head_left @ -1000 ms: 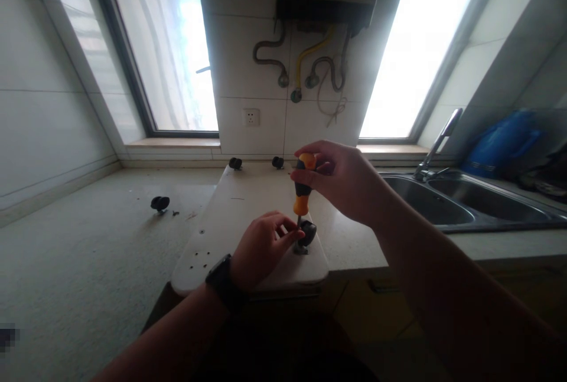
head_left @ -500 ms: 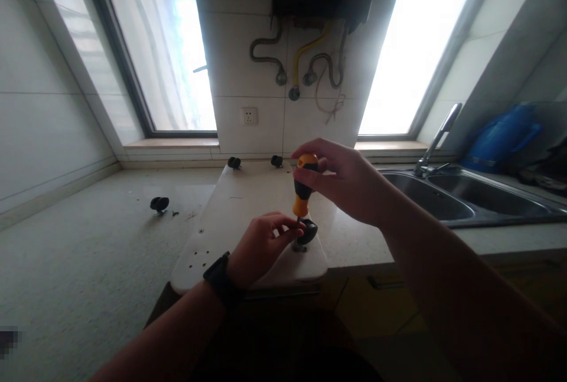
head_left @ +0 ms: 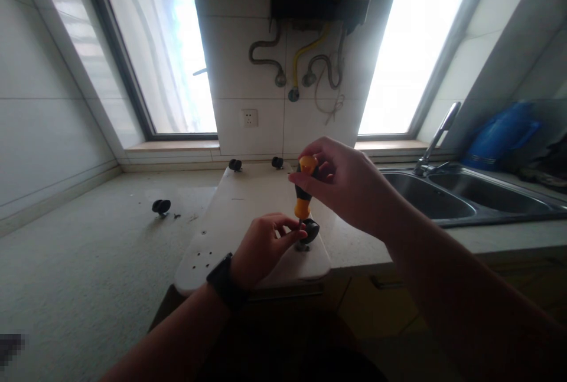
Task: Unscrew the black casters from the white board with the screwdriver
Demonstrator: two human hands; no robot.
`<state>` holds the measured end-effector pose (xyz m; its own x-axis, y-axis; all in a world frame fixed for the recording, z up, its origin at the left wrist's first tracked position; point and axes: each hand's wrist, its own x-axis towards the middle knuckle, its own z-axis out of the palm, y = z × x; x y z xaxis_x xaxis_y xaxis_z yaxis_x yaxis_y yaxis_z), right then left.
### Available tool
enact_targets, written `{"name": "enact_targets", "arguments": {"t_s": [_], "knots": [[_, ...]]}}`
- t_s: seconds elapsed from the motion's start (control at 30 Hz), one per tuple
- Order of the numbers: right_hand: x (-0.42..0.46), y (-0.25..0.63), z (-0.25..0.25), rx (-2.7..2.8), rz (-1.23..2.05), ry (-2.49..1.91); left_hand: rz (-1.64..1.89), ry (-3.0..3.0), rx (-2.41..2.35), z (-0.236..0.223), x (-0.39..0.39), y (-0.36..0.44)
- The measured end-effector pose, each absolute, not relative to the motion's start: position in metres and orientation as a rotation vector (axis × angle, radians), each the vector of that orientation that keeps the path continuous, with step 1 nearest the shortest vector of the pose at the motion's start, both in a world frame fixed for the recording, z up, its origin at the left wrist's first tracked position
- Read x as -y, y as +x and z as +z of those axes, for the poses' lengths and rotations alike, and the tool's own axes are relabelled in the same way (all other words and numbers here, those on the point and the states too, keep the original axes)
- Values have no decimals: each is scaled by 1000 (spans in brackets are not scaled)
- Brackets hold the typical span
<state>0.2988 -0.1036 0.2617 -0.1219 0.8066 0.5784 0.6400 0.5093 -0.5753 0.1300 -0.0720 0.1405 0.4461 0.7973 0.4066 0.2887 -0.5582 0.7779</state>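
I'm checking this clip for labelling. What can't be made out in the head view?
- Screwdriver tip: hidden behind the left hand and the caster.
- Screw being driven: not visible.
- Bits beside the loose caster: too small.
- Blue item by the sink: blurred.

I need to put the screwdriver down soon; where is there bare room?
Bare counter lies left of the white board, nearer than the loose caster. The board's middle is free too. It is crowded round the near caster, under both hands.

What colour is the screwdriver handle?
The screwdriver handle is orange with a black band, seen in the head view.
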Motion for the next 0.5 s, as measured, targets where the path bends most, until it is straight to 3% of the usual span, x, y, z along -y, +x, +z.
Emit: {"name": "enact_targets", "arguments": {"t_s": [0.3,0.5], "knots": [[100,313,262,2016,387,-1066,995,1896,-667,133,68,130],[98,308,259,1964,488,-1030,1029,1864,-755,135,72,131]]}}
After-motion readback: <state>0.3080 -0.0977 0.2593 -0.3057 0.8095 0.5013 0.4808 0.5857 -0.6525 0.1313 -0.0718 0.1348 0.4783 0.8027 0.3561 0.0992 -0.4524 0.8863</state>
